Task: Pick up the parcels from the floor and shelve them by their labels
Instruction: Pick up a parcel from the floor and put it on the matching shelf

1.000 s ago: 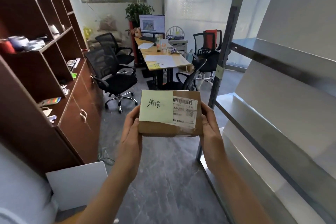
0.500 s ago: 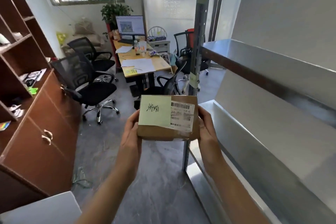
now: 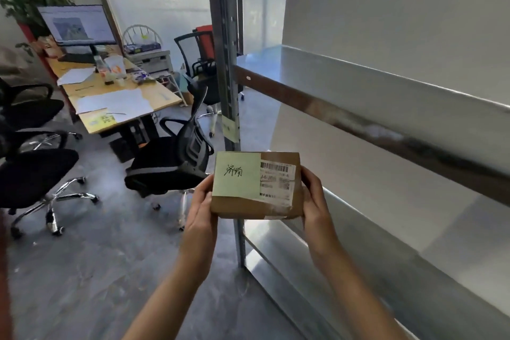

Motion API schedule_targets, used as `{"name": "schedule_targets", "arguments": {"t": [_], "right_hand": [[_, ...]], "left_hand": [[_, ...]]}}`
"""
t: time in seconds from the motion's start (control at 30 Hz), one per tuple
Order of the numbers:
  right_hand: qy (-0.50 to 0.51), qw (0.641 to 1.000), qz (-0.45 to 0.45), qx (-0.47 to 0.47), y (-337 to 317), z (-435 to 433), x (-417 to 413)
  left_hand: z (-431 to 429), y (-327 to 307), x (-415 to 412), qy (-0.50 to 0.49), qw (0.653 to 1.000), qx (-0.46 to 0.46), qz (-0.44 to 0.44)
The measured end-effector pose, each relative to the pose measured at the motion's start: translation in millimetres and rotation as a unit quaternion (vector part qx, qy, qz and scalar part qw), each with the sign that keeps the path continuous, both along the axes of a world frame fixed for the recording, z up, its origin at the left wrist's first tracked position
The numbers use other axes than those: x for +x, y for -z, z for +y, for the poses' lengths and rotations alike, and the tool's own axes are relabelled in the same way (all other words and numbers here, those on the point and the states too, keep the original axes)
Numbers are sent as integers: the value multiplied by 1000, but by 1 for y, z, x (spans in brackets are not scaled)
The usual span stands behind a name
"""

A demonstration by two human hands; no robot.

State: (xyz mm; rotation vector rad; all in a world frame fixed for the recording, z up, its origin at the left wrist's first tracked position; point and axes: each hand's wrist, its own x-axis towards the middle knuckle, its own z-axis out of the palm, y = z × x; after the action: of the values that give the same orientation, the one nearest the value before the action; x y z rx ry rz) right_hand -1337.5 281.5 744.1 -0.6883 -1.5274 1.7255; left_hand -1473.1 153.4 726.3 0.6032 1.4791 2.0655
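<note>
both hands (image 3: 202, 208) grip the labelled parcel (image 3: 255, 203) beside the metal shelf (image 3: 358, 83).

Parcel (image 3: 256, 205) I held was plain brown cardboard. Sticky note (image 3: 236, 175) on top was pale green with black handwriting. Shipping label (image 3: 277, 181) beside it was white with black barcode stripes and print. Shelf (image 3: 358, 83) was silver-grey metal, front edge patchy brown. Post (image 3: 225, 36) grey, tag (image 3: 230, 127) on it pale yellow-green. Floor (image 3: 96, 270) dark grey, marbled. Office chair (image 3: 168, 165) black, chrome base. Desk (image 3: 165, 95) yellow wood, papers (image 3: 116, 103) white. Chair back (image 3: 206, 38) behind the post red.
</note>
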Motion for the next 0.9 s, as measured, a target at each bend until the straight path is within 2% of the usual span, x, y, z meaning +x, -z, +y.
{"name": "schedule_targets", "arguments": {"t": [0.33,0.47,0.77,0.9], "right_hand": [[133,990,-54,1,24,41,-59],[161,984,-73,3,40,46,-82],[118,982,-142,-33,80,38,-150],[88,982,-159,-48,100,34,-170]], "left_hand": [[78,28,-92,136,990,-18,-23],[92,43,-121,162,986,-26,-28],[83,96,-192,152,983,-90,-50],[81,115,-220,145,979,-138,-34]]}}
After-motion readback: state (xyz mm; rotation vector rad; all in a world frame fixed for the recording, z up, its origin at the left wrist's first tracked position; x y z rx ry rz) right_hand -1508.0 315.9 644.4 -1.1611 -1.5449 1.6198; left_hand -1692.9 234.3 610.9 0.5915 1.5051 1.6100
